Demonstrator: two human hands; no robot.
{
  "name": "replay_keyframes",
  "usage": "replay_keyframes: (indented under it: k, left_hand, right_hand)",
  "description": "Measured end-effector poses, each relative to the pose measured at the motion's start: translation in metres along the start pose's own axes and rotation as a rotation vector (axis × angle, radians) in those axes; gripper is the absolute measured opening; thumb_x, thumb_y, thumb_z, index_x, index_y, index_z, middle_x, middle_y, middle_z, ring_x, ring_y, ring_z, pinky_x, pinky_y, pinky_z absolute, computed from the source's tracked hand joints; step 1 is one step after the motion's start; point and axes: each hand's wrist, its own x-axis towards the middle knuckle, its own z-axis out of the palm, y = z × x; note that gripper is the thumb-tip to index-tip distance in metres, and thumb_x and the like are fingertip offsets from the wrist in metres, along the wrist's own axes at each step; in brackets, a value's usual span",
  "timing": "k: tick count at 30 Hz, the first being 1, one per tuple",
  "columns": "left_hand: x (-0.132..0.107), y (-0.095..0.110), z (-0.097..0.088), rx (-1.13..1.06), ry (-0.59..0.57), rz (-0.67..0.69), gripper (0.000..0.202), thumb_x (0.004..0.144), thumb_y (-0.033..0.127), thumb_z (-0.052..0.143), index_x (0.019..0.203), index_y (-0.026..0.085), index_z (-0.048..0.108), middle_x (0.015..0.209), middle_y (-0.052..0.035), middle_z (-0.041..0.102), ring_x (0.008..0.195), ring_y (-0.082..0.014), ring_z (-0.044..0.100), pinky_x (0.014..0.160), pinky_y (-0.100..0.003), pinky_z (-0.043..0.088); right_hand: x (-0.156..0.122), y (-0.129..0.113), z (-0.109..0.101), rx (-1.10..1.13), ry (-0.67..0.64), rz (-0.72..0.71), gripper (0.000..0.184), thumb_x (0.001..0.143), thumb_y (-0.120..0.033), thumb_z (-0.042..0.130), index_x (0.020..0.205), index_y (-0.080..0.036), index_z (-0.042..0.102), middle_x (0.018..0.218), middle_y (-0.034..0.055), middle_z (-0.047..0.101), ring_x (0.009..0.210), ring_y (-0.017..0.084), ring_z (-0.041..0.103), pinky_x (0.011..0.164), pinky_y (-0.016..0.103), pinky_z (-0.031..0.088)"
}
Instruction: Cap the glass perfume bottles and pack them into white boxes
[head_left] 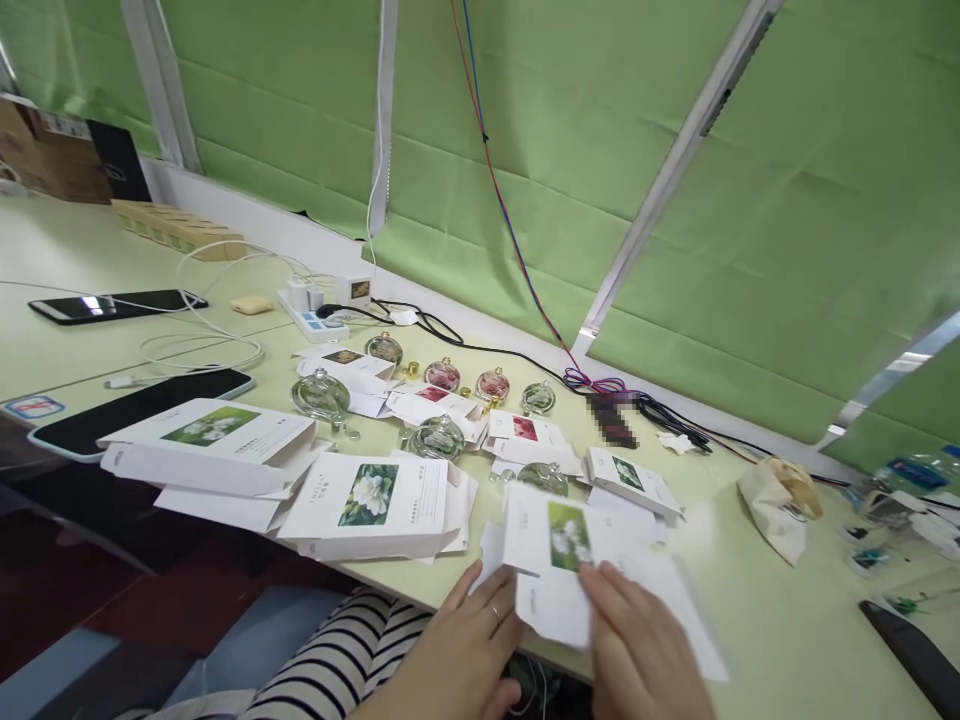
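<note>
My left hand [469, 650] and my right hand [641, 645] hold a flat white carton [559, 560] with a green flower picture at the near edge of the pale green desk [780, 640]. Both hands have fingers pressed on the carton's lower edge; a ring shows on the left hand. More flat white flower cartons [367, 500] lie to the left in loose stacks, one large stack [214, 440] further left. Several round glass bottles [321, 395] with flowers inside stand among them, some reddish [442, 375].
Two dark phones [112, 305] and white cables lie at the left, with a power strip [311, 318] and black cables by the green blinds. A crumpled paper bag [780, 500] and small packets sit at the right. A dark device [911, 650] lies at the right front edge.
</note>
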Motion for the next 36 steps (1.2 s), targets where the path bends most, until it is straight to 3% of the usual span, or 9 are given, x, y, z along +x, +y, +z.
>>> replay_keyframes:
  k: [4,7,12,16,20,24,26,31,36]
  left_hand:
    - [-0.004,0.005,-0.019,-0.146,0.102,0.008,0.033,0.078,0.01,0.049,0.108,0.023,0.056,0.107,-0.0048,0.064,0.101,-0.0194,0.059,0.11,-0.044,0.026]
    - [-0.008,0.008,-0.026,-0.252,0.195,-0.068,0.023,0.084,0.009,0.04,0.087,0.021,0.06,0.085,-0.0027,0.063,0.088,-0.0156,0.061,0.104,-0.034,0.037]
    - [-0.013,0.012,-0.024,-0.311,0.332,-0.167,0.019,0.085,0.014,0.041,0.086,0.02,0.059,0.085,-0.0051,0.056,0.082,-0.0169,0.057,0.078,-0.026,0.05]
    - [-0.008,0.014,-0.025,-0.256,0.446,-0.161,0.022,0.084,0.014,0.04,0.09,0.02,0.06,0.093,-0.0081,0.058,0.089,-0.0198,0.056,0.08,-0.03,0.049]
    - [0.009,0.012,-0.02,-0.105,0.267,-0.011,0.037,0.085,0.019,0.043,0.12,0.02,0.053,0.129,-0.0093,0.052,0.123,-0.0266,0.04,0.101,-0.042,0.037]
    - [0.023,0.009,-0.01,0.049,-0.044,-0.1,0.06,0.085,0.04,0.051,0.138,0.017,0.035,0.144,-0.0111,0.036,0.133,-0.0343,0.026,0.107,-0.058,0.021]
    - [0.025,0.009,-0.008,0.085,-0.134,-0.148,0.063,0.084,0.043,0.052,0.139,0.018,0.033,0.145,-0.0108,0.031,0.134,-0.0344,0.024,0.107,-0.061,0.017]
    - [0.025,0.012,-0.008,0.071,-0.166,-0.193,0.061,0.088,0.042,0.046,0.14,0.015,0.03,0.147,-0.0112,0.023,0.137,-0.0324,0.018,0.108,-0.061,0.013]
    - [0.022,0.012,-0.011,0.039,-0.121,-0.151,0.058,0.089,0.042,0.043,0.138,0.012,0.034,0.145,-0.0144,0.03,0.135,-0.0326,0.023,0.108,-0.061,0.014]
  right_hand:
    - [-0.025,0.015,0.04,-0.188,-0.151,-0.099,0.033,0.087,-0.009,0.035,0.089,-0.025,0.064,0.103,0.0022,0.071,0.085,0.019,0.068,0.07,0.03,0.051]
    - [-0.035,0.024,0.05,-0.204,-0.189,-0.17,0.022,0.089,-0.02,0.039,0.092,-0.023,0.061,0.108,0.005,0.069,0.088,0.021,0.068,0.073,0.03,0.051]
    - [-0.035,0.025,0.049,-0.195,-0.205,-0.2,0.021,0.091,-0.026,0.038,0.096,-0.021,0.058,0.113,0.0066,0.067,0.095,0.022,0.066,0.077,0.032,0.051]
    - [-0.034,0.024,0.051,-0.151,-0.193,-0.179,0.02,0.089,-0.02,0.039,0.092,-0.021,0.059,0.112,0.0064,0.067,0.096,0.022,0.065,0.079,0.033,0.051]
    - [-0.034,0.025,0.049,-0.116,-0.197,-0.163,0.024,0.086,-0.015,0.039,0.096,-0.022,0.06,0.106,0.0057,0.069,0.096,0.022,0.065,0.079,0.032,0.051]
    - [-0.034,0.025,0.045,-0.111,-0.204,-0.145,0.03,0.081,-0.007,0.038,0.093,-0.022,0.06,0.107,0.0053,0.069,0.098,0.021,0.065,0.081,0.031,0.052]
    - [-0.035,0.025,0.045,-0.096,-0.18,-0.129,0.033,0.08,-0.004,0.037,0.093,-0.023,0.06,0.108,0.0041,0.069,0.099,0.02,0.065,0.081,0.031,0.052]
    - [-0.036,0.02,0.046,-0.061,-0.109,-0.09,0.035,0.079,-0.004,0.038,0.098,-0.025,0.059,0.106,0.0033,0.07,0.098,0.021,0.065,0.081,0.034,0.053]
    - [-0.037,0.019,0.046,-0.052,-0.084,-0.11,0.037,0.076,-0.001,0.04,0.099,-0.024,0.058,0.104,0.0051,0.07,0.097,0.023,0.065,0.08,0.036,0.053]
